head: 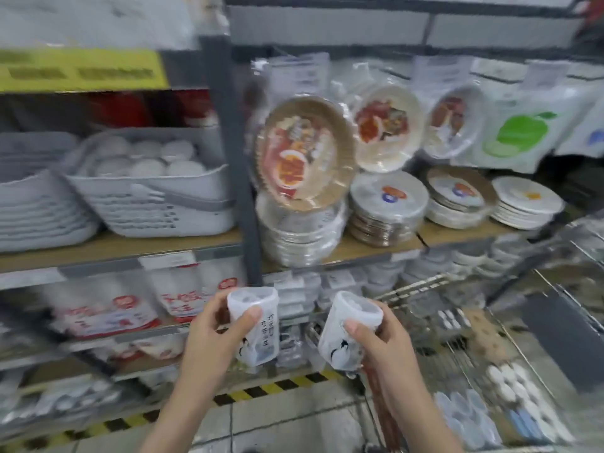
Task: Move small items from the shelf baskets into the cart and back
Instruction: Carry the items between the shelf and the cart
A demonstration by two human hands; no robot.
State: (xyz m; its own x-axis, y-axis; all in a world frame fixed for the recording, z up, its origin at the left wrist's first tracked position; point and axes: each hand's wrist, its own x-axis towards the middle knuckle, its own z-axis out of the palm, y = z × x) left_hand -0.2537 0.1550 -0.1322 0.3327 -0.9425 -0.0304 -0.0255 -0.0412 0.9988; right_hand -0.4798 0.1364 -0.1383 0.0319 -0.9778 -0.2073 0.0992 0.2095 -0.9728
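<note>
Held two clear tubs low in the frame's middle — left hand [209, 331] wrapped round the left tub [255, 325], right hand [379, 338] round the right tub [346, 328], each grip clenched on its load. Risked a slip on smooth plastic, or a knock on the cart [490, 322] rim at lower right. Hung wrapped plates [304, 152] mid-frame, crowding the shelf [130, 246]; sat a white basket [153, 197] at left. Blurred throughout — hard to judge clearance.
</note>
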